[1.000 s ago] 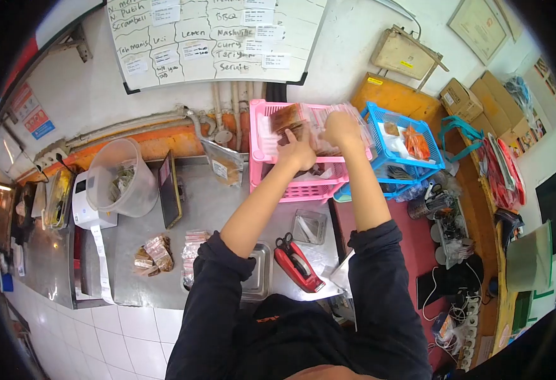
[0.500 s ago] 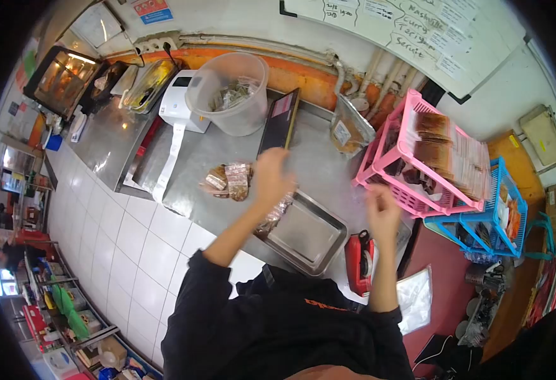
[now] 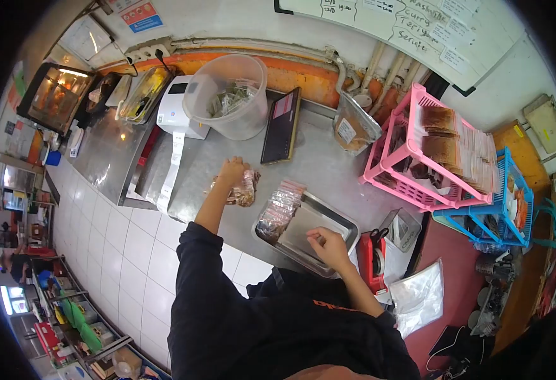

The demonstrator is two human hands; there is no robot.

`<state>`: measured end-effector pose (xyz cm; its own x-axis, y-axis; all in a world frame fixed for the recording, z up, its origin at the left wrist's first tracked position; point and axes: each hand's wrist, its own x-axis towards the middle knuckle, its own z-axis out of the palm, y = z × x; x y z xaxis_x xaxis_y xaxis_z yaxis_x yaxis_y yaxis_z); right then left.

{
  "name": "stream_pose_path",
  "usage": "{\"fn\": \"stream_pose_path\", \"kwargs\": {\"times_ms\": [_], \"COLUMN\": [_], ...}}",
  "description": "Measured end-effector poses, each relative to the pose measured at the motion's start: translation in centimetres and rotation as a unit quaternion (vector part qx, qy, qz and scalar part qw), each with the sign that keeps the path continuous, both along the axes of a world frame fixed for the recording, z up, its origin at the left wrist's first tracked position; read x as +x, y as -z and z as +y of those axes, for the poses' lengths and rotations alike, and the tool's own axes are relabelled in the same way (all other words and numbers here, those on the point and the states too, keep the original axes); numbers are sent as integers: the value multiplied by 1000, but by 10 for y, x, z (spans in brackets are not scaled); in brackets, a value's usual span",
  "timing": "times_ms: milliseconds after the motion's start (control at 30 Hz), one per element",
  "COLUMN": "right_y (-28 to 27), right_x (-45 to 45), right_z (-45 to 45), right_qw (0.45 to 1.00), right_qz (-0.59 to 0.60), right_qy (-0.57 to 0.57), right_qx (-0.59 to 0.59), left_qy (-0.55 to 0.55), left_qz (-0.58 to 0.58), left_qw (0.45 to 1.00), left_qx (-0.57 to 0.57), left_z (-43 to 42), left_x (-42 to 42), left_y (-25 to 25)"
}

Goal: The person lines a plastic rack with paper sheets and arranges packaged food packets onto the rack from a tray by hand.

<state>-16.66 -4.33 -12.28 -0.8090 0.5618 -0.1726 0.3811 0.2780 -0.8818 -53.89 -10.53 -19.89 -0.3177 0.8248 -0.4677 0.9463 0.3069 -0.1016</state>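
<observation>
My left hand (image 3: pixel 230 173) is over a small pile of clear packets with brown contents (image 3: pixel 247 193) on the steel counter. Its fingers are curled onto a packet at the pile's left side, partly hiding it. My right hand (image 3: pixel 330 247) hovers above the right half of a shallow metal tray (image 3: pixel 352 229); its fingers are loosely bent and apart, with nothing visible in them. A row of overlapping packets (image 3: pixel 282 206) lies along the tray's left side.
Behind stand a label printer (image 3: pixel 181 104), a clear bucket of sachets (image 3: pixel 227 120) and a propped tablet (image 3: pixel 281 126). To the right are a pink basket (image 3: pixel 411 152) of packets, a blue basket (image 3: pixel 518 196), a red tape dispenser (image 3: pixel 371 263) and a plastic bag (image 3: pixel 419 297).
My left hand has moved left from beside the tablet onto the packet pile. My right hand has come down and left from near the pink basket to above the tray.
</observation>
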Motion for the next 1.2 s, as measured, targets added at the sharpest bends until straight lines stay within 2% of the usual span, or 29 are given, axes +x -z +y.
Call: {"fn": "stream_pose_path", "kwargs": {"times_ms": [33,100,133,200,333,400,500,600,667,733,800,833,867,900,933,1000,1033,1067,1133,1200], "right_y": [1,6,9,12,20,22,25,25,23,24,30,31,28,23,20,22,26,40,83,100], "right_x": [4,10,13,18,24,27,28,28,29,31,29,27,24,17,12,5,9,18,35,52], "right_z": [1,2,2,-1,-9,-11,-15,-16,-14,-13,-13,-12,-11,-10,-10,-7,-6,-3,2,-5], "right_qw": [1000,1000,999,999,999,1000,1000,1000,1000,1000,999,998,998,993,985,984,981,981,992,986], "right_qz": [-5,-10,-16,-18,-13,-17,-8,7,7,6,26,49,43,93,142,140,146,141,44,0], "right_qy": [16,25,33,32,29,26,15,7,5,12,30,45,50,64,79,105,125,133,119,163], "right_qx": [-5,-3,0,-1,10,3,7,22,26,25,17,11,13,33,52,34,11,14,-9,-46], "left_qy": [1,81,82,35,30,77,8,8,13,21,15,19,62,105,111,160,168,164,165,132], "left_qz": [0,3,3,-44,-12,-21,-15,-20,-53,-90,-227,-233,-283,-331,-338,-455,-461,-449,-442,-400], "left_qw": [1000,992,992,996,995,987,992,994,992,989,967,966,949,929,925,864,859,865,868,903], "left_qx": [0,98,97,63,92,140,126,107,112,114,113,114,123,132,131,147,145,150,153,87], "left_z": [-1,-5,-5,-7,-20,-28,-31,-33,-30,-27,-19,-14,-9,-3,4,15,19,22,26,31], "left_x": [-1,-1,1,5,7,5,8,7,16,34,64,76,88,101,116,148,165,181,201,210], "left_y": [5,12,14,21,25,22,23,17,-10,-59,-111,-120,-126,-125,-119,-100,-84,-62,-14,27]}}
